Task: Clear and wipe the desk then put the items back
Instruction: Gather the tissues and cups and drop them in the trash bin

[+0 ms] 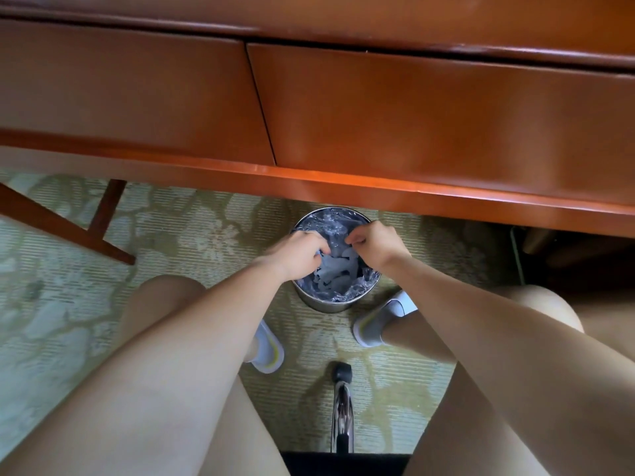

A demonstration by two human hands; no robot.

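Head view: both hands reach down into a waste bin on the floor, under the front edge of the wooden surface (pixel 412 115).

The round metal bin (pixel 326 304) stands on patterned green carpet (pixel 68 304) between the person's two feet in pale socks, and a clear plastic liner (pixel 330 225) is folded over its rim. White crumpled scraps (pixel 331 271) lie inside. The left hand (pixel 299 250) dips over the near left side of the bin's mouth, its fingers curled down onto the scraps. The right hand (pixel 374 243) hangs over the right side with thumb and forefinger drawn together, but whether anything sits in that pinch I cannot tell. Two closed drawer fronts fill the surface's face above. A chair caster (pixel 343 372) rests on the carpet near the bottom, between the knees.
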